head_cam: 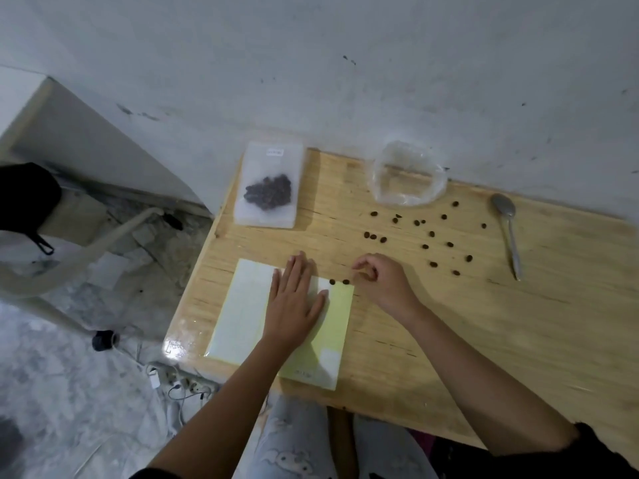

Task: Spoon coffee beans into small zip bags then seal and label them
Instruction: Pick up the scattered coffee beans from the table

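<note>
A wooden table carries a bag of beans at its far left, an open clear bag beside it, loose coffee beans mid-table, a spoon right, and a pale yellow sheet near left.

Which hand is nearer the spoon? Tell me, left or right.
Right. The right hand sits left of the spoon, past scattered beans; the left hand rests farther left, flat on the label sheet.

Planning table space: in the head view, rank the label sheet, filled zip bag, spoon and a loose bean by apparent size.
1. label sheet, largest, though nearest the camera.
2. filled zip bag.
3. spoon, about as long as the bag but far slimmer.
4. loose bean, smallest.
</note>
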Motion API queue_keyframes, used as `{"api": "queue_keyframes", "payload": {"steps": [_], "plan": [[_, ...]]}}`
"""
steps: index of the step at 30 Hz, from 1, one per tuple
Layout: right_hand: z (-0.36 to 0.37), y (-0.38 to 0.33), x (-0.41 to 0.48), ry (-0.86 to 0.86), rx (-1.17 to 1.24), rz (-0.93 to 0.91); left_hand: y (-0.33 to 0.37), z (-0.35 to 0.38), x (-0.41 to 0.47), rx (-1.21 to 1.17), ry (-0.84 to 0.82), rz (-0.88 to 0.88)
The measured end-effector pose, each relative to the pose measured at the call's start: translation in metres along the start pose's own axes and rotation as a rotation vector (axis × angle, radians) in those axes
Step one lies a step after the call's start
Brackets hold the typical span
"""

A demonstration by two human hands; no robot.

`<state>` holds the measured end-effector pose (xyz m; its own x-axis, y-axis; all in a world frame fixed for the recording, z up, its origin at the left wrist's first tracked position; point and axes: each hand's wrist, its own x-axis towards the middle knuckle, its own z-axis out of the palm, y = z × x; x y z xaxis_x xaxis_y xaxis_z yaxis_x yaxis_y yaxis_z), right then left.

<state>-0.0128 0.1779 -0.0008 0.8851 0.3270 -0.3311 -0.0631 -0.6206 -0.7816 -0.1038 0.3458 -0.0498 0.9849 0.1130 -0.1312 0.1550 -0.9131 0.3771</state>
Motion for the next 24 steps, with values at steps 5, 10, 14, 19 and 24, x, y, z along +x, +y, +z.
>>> {"api": "queue_keyframes", "payload": {"steps": [5, 10, 14, 19, 24], "plan": [[0.013, 0.006, -0.004, 0.044, -0.072, -0.079, -0.007, -0.002, -0.007, 0.027, -0.004, 0.06], [0.017, 0.007, -0.003, 0.039, -0.081, -0.094, -0.007, -0.004, -0.008, 0.023, -0.015, 0.063], [0.02, 0.006, -0.007, -0.002, -0.109, -0.055, -0.007, -0.004, -0.008, 0.024, -0.027, 0.058], [0.019, -0.002, -0.015, -0.018, 0.19, 0.126, -0.007, -0.003, -0.007, 0.006, -0.023, 0.054], [0.021, -0.007, -0.018, -0.054, 0.227, 0.11, -0.008, -0.004, -0.008, -0.012, -0.019, 0.063]]}}
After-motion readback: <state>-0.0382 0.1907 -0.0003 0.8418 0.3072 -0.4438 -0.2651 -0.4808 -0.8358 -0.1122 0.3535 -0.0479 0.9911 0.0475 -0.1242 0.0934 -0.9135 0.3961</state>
